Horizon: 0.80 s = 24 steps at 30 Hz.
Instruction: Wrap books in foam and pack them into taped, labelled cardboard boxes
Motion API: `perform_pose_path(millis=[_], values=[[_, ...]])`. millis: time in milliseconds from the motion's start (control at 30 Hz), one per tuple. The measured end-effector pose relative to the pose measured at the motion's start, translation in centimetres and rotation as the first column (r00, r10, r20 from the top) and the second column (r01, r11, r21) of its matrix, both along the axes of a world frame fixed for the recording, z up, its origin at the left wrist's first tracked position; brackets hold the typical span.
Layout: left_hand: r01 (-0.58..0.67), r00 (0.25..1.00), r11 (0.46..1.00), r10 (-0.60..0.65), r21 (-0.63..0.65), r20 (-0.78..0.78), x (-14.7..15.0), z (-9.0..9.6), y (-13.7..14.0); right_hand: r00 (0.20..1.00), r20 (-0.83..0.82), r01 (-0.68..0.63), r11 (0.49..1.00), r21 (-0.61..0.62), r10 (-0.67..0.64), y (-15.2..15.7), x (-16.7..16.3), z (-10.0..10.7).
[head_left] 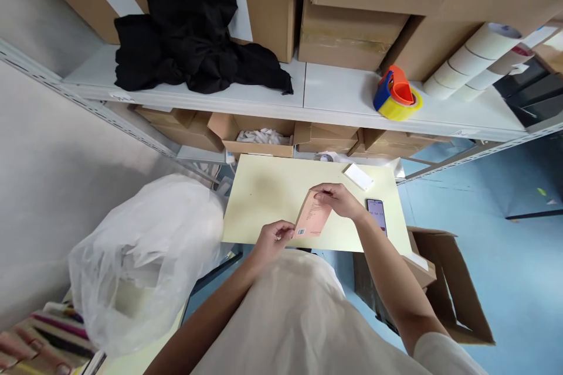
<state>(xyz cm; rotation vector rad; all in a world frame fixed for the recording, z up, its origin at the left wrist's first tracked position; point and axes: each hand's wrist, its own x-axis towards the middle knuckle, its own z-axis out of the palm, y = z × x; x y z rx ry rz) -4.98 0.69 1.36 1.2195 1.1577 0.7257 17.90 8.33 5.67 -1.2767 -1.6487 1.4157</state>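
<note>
A flat pink box (313, 217) with small printed text and a barcode at its lower end is held tilted above the pale yellow table (255, 193). My right hand (341, 199) grips its top end, thumb on the printed face. At the lower left corner, my left hand (276, 237) is closed with its fingertips on the box edge. To the right of my right hand lies a phone (376, 215) with its screen lit. A small white box (358, 176) rests near the table's far right corner.
Left of the table bulges a translucent plastic bag (149, 252). Behind stands a shelf (343, 87) with black cloth (193, 35), a tape dispenser (396, 94) and tape rolls (475, 61). An open carton (457, 287) stands on the floor at right. Fingers (30, 348) show at bottom left.
</note>
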Motion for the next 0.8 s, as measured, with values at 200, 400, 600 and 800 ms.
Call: perform_pose_path(millis=[200,400,600,800], values=[[0.025,0.999,0.999,-0.024,-0.027,0.045,0.6,-0.3,-0.5,0.999,0.027,0.037,0.997,0.072,-0.039,-0.8,0.5,0.2],[-0.034,0.995,0.999,0.037,-0.035,0.089,1.5,-1.1,-1.0,0.983,-0.005,0.182,0.982,-0.047,-0.183,-2.7,2.7,0.0],[-0.104,0.973,0.978,0.137,-0.179,0.184,1.6,-0.8,-1.8,0.938,-0.131,0.285,0.930,-0.232,-0.320,-3.9,4.1,-0.3],[-0.133,0.966,0.971,0.172,-0.199,0.193,1.2,-0.5,-2.3,0.929,-0.211,0.251,0.937,-0.243,-0.304,-4.0,2.5,-0.1]])
